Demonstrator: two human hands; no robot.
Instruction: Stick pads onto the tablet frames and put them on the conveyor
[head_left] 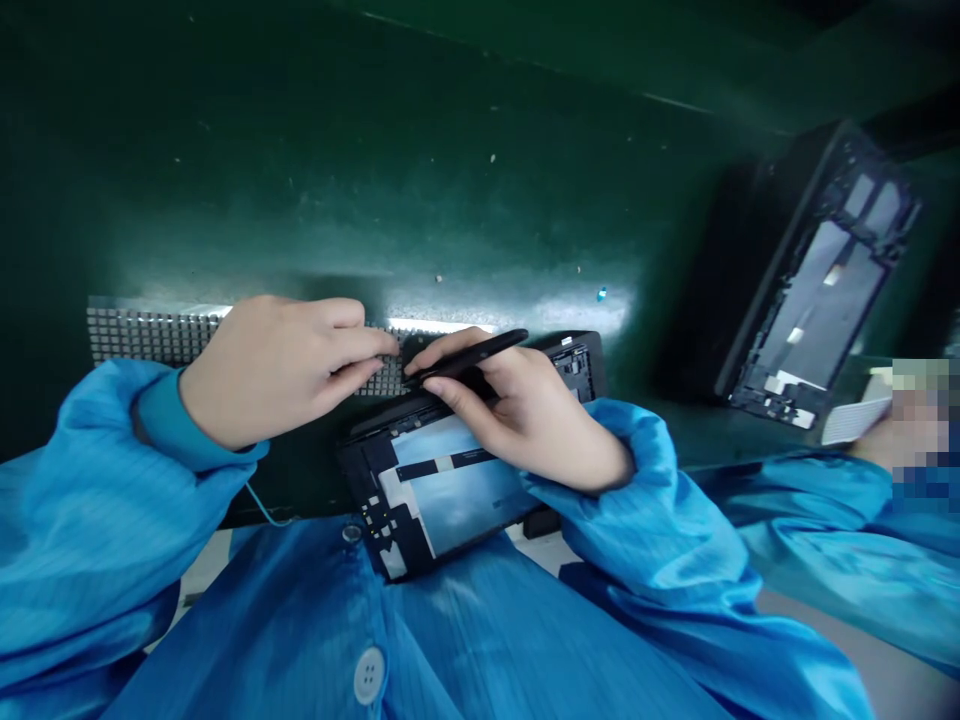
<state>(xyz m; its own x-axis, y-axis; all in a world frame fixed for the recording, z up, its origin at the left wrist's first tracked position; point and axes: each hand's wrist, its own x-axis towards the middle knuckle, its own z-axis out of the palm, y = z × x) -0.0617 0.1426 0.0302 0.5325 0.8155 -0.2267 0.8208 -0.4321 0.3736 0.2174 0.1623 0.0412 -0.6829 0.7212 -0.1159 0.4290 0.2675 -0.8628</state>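
An opened black tablet frame (pixel 442 490) with a pale shiny inner panel lies tilted at the near edge of the green bench. My right hand (pixel 525 410) rests on its upper part and grips black tweezers (pixel 469 358), whose tips point left. My left hand (pixel 285 365) has its fingers pinched together at the tweezer tips, over the frame's top edge. What sits between those fingertips is too small to make out. Both arms wear blue smock sleeves.
A grey gridded parts tray (pixel 150 335) lies behind my left hand. At the right, a second opened tablet frame (pixel 817 290) stands propped up, held by another person's hand in a blue sleeve (pixel 862 500). The dark green bench surface (pixel 450 180) stretches beyond.
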